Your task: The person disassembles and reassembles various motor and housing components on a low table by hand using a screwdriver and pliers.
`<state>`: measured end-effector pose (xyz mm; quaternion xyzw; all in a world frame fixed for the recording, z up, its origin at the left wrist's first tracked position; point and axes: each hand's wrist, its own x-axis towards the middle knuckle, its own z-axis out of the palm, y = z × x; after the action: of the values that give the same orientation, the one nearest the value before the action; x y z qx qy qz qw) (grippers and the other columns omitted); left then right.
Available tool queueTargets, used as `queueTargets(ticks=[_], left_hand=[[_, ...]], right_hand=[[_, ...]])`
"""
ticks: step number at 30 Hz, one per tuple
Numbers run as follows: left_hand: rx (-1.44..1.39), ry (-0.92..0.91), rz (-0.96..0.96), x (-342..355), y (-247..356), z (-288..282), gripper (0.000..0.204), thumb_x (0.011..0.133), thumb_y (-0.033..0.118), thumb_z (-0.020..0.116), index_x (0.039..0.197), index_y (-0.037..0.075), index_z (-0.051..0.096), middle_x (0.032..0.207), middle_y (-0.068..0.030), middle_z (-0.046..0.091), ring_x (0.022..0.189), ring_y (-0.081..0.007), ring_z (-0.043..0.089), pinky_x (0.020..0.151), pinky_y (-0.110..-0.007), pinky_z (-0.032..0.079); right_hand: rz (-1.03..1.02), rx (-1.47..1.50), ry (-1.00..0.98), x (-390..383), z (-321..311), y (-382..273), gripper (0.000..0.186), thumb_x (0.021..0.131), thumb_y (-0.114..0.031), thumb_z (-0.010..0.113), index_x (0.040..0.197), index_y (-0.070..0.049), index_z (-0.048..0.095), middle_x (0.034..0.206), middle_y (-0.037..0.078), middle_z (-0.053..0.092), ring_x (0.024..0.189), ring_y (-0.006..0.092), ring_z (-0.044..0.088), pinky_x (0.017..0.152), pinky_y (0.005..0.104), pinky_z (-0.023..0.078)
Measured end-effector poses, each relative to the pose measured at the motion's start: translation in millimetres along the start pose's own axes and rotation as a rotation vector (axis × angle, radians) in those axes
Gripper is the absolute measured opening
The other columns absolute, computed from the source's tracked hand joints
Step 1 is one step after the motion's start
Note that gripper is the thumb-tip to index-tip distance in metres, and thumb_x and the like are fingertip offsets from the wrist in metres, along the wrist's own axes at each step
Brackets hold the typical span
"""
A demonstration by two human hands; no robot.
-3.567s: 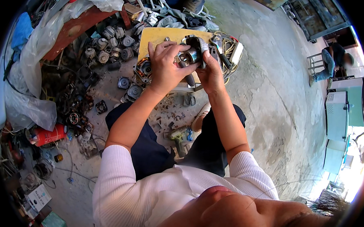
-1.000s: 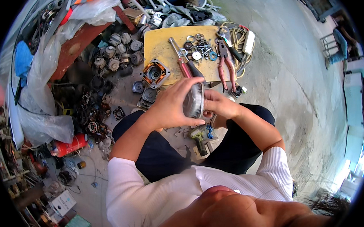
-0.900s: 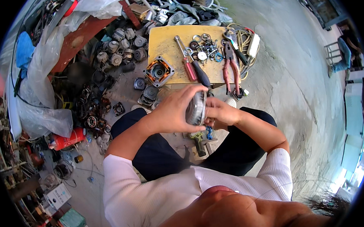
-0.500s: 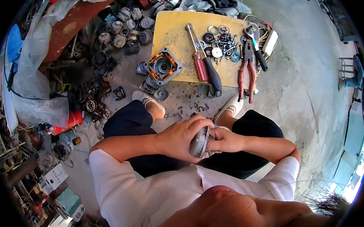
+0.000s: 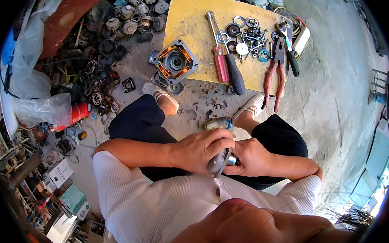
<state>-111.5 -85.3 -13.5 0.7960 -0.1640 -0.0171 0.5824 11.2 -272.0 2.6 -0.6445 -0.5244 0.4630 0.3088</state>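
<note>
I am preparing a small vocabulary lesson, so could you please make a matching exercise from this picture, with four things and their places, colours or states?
Things
1. pliers
2. motor part
3. table
4. round metal part

Descriptions
A. yellow, with dark specks on top
B. held between the left hand and the right hand
C. reddish handles, reaching past the near edge
D. at the table's left edge, orange coils inside

Right pairs: 1-C, 2-D, 3-A, 4-B
</note>
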Motion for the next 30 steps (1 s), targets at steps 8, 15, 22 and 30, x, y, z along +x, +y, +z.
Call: queueTargets(ticks=[8, 15, 22, 30], left_hand=[[-0.031, -0.062, -0.001, -6.1, -3.7, -0.8, 0.084, 0.055, 0.019, 0.088, 0.123, 0.005, 0.042, 0.121, -0.0148, 0.047, 0.106, -0.0366, 0.057, 0.090, -0.045, 0.049], [0.138, 0.030, -0.137, -21.2, -18.0, -18.6, 0.091, 0.054, 0.024, 0.089, 0.127, 0.004, 0.038, 0.120, -0.0161, 0.048, 0.110, -0.0363, 0.054, 0.098, -0.046, 0.045], [0.096, -0.038, -0.261, -30.1, -47.9, -14.3, 0.081, 0.066, 0.030, 0.085, 0.129, 0.006, 0.040, 0.123, -0.0205, 0.047, 0.109, -0.0391, 0.056, 0.091, -0.043, 0.049], [-0.233, -0.375, -0.435, -3.5, -19.6, -46.0, 0.098, 0.065, 0.031, 0.090, 0.136, 0.009, 0.026, 0.131, -0.0168, 0.048, 0.108, -0.0298, 0.060, 0.089, -0.038, 0.049]], right_hand=[[0.490, 1.087, -0.459, 4.4, 7.0, 25.8, 0.026, 0.093, -0.028, 0.061, 0.087, -0.003, 0.066, 0.073, -0.001, 0.061, 0.069, 0.0123, 0.059, 0.068, 0.0266, 0.049], [0.043, -0.112, 0.073, -3.5, -6.3, 1.5, 0.029, 0.076, -0.027, 0.074, 0.084, -0.001, 0.063, 0.063, 0.016, 0.060, 0.060, 0.0345, 0.065, 0.056, 0.0381, 0.053], [0.355, 0.095, -0.024, 1.9, -9.3, 29.3, 0.037, 0.083, -0.034, 0.075, 0.092, 0.001, 0.065, 0.063, 0.018, 0.061, 0.062, 0.0348, 0.066, 0.058, 0.0394, 0.052], [0.387, 0.308, -0.036, 19.0, 6.1, 75.9, 0.038, 0.091, -0.028, 0.068, 0.121, -0.006, 0.056, 0.084, 0.008, 0.063, 0.078, 0.0146, 0.062, 0.072, 0.0307, 0.050]])
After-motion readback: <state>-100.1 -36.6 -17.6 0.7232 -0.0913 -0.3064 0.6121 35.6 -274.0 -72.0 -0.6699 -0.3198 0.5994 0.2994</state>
